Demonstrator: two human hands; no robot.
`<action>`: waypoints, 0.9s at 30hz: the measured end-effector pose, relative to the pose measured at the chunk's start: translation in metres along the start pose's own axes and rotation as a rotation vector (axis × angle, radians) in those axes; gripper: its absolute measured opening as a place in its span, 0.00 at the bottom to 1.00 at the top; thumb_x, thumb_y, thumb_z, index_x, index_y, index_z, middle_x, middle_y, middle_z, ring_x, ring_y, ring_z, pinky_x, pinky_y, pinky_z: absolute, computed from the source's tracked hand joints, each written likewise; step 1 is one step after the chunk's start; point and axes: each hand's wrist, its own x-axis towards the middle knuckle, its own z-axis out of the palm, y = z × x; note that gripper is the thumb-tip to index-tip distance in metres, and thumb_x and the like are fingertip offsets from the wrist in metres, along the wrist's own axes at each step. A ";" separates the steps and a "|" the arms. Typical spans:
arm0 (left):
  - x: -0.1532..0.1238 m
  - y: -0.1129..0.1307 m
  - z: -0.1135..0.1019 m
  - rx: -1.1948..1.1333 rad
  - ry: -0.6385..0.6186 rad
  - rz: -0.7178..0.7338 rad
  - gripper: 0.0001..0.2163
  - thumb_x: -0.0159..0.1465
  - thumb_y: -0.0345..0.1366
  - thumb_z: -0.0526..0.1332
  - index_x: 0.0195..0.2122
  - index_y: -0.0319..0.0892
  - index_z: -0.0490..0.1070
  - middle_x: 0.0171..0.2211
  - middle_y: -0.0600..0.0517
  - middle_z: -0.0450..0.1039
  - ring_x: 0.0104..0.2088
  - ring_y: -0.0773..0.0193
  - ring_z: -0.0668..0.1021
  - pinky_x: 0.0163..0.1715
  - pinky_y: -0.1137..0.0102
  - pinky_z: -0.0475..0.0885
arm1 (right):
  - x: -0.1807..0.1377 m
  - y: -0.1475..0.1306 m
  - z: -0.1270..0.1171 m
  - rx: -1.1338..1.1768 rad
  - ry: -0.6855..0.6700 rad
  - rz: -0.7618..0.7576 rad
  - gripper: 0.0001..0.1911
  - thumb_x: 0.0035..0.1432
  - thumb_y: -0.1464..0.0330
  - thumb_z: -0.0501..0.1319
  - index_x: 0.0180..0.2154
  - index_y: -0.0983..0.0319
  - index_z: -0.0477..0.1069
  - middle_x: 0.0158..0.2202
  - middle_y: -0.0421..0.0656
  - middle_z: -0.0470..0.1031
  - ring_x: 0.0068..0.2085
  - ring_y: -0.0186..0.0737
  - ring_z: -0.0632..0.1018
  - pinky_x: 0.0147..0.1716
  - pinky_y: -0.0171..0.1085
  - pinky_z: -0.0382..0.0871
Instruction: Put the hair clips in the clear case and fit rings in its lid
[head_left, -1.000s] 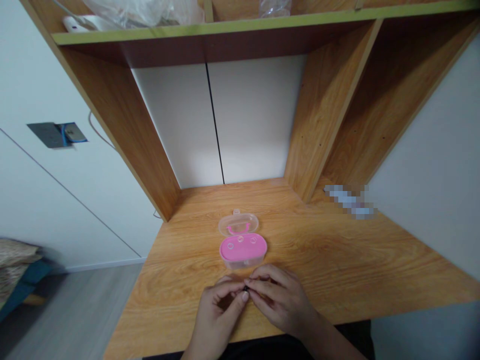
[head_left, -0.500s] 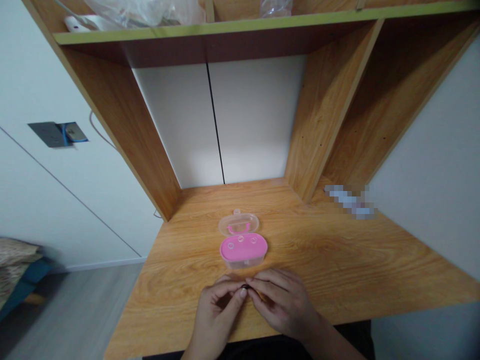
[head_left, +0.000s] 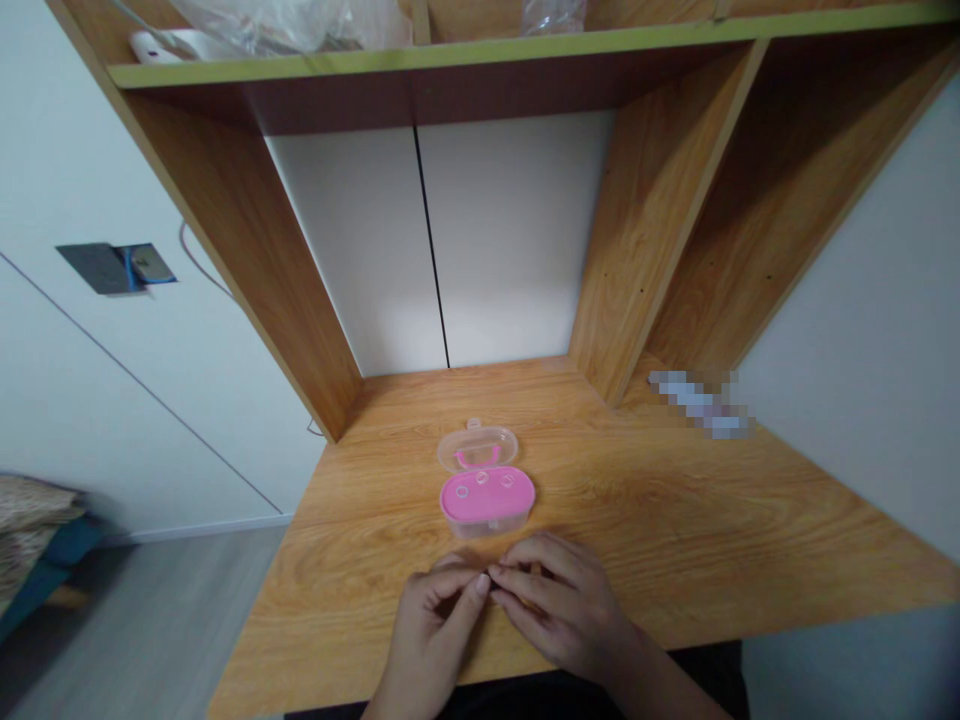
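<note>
A small pink case (head_left: 487, 500) lies open on the wooden desk (head_left: 675, 520), its clear lid (head_left: 478, 447) folded back behind it. The pink insert shows three small round hollows. Just in front of the case, my left hand (head_left: 435, 630) and my right hand (head_left: 559, 605) meet fingertip to fingertip, both pinched closed. Whatever sits between the fingertips is too small to make out in this view. Both hands rest low over the desk's near edge.
Wooden side panels (head_left: 645, 250) and a shelf (head_left: 480, 55) with plastic bags box in the desk's back. A blurred small object (head_left: 701, 405) lies at the right rear. Left of the desk are a white wall and grey floor (head_left: 135, 630).
The hands have crept slightly toward the pink case. A tiny dark object seen between the fingertips earlier is now hidden by the fingers.
</note>
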 end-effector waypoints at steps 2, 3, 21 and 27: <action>0.000 0.003 -0.001 -0.003 -0.012 0.017 0.16 0.70 0.43 0.60 0.35 0.41 0.84 0.28 0.48 0.78 0.32 0.61 0.77 0.36 0.71 0.72 | -0.001 0.000 0.001 -0.003 -0.014 0.010 0.12 0.63 0.74 0.64 0.48 0.59 0.75 0.35 0.42 0.79 0.33 0.36 0.78 0.33 0.36 0.73; 0.000 0.004 -0.001 0.000 -0.015 0.023 0.16 0.70 0.43 0.59 0.34 0.41 0.84 0.28 0.49 0.78 0.32 0.62 0.76 0.36 0.71 0.72 | -0.001 0.001 0.001 -0.004 -0.016 0.015 0.12 0.63 0.73 0.64 0.48 0.59 0.75 0.35 0.42 0.79 0.34 0.37 0.78 0.33 0.36 0.73; -0.002 0.002 -0.002 -0.023 0.012 0.075 0.11 0.70 0.39 0.61 0.47 0.48 0.83 0.39 0.47 0.84 0.39 0.59 0.81 0.44 0.68 0.75 | -0.001 0.003 0.002 -0.016 0.032 0.006 0.11 0.64 0.73 0.65 0.48 0.59 0.75 0.35 0.42 0.79 0.33 0.35 0.79 0.32 0.34 0.73; -0.003 0.006 -0.005 -0.018 -0.106 0.139 0.14 0.72 0.37 0.58 0.56 0.50 0.77 0.47 0.46 0.82 0.43 0.59 0.80 0.51 0.63 0.73 | -0.001 0.005 0.003 -0.033 0.097 0.018 0.10 0.65 0.72 0.65 0.48 0.59 0.75 0.36 0.42 0.79 0.32 0.34 0.79 0.32 0.33 0.74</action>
